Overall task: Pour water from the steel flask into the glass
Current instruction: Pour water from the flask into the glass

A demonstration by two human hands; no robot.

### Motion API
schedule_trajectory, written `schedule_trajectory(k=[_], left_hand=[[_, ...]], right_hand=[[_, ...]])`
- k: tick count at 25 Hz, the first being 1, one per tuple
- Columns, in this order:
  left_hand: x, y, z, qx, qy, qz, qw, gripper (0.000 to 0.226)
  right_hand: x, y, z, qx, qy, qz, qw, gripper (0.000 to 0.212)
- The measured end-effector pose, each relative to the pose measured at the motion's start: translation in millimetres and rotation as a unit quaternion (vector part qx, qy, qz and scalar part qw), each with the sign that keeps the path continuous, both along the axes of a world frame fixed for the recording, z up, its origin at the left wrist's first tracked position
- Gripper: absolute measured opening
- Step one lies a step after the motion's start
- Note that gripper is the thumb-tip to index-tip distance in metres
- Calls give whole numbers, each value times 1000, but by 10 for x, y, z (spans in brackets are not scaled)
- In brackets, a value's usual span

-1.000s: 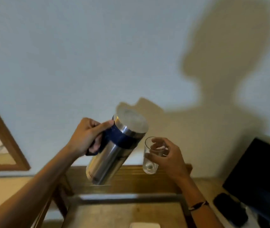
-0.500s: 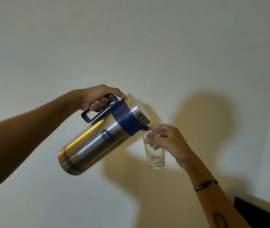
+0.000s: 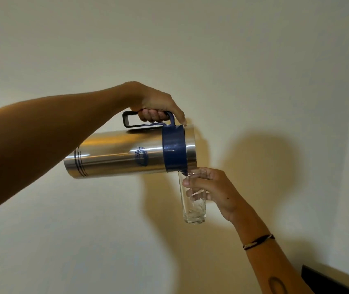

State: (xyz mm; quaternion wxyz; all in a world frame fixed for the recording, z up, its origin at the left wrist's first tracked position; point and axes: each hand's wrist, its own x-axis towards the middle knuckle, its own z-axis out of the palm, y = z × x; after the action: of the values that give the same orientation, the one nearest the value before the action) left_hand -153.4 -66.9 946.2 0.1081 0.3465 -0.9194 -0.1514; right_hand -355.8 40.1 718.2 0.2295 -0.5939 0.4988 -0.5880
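The steel flask (image 3: pixel 127 154) is held nearly horizontal in mid-air, base to the left, mouth end to the right, w/ a blue collar (image 3: pixel 174 148) near the mouth. Its dark handle (image 3: pixel 148 119) is on top and is gripped by the left hand (image 3: pixel 154 103), fingers curled thru the loop, thumb laid fwd toward the collar. The glass (image 3: pixel 192 197) is held upright just below the flask's mouth end, rim touching or nearly touching the collar's lower edge. It is clasped by the right hand (image 3: pixel 214 190) from the right side, fingers wrapped round the upper part. A little water is seen at the glass bottom. A dark cord bracelet (image 3: pixel 257 241) is worn on the right wrist. Plain wall (image 3: pixel 254 60) behind.
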Motion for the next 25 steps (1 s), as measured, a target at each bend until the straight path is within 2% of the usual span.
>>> schedule_trajectory(k=[4, 15, 25], left_hand=[[-58, 7, 48, -21, -31, 11, 999, 71], [-149, -80, 85, -31, -52, 2, 998, 68], [-185, -155, 90, -38, -65, 9, 997, 69]], right_hand=[[26, -20, 0, 2, -9, 19, 1000, 37], [-51, -100, -21, -15, -7, 14, 1000, 44], [-66, -246, -45, -4, -6, 27, 1000, 40]])
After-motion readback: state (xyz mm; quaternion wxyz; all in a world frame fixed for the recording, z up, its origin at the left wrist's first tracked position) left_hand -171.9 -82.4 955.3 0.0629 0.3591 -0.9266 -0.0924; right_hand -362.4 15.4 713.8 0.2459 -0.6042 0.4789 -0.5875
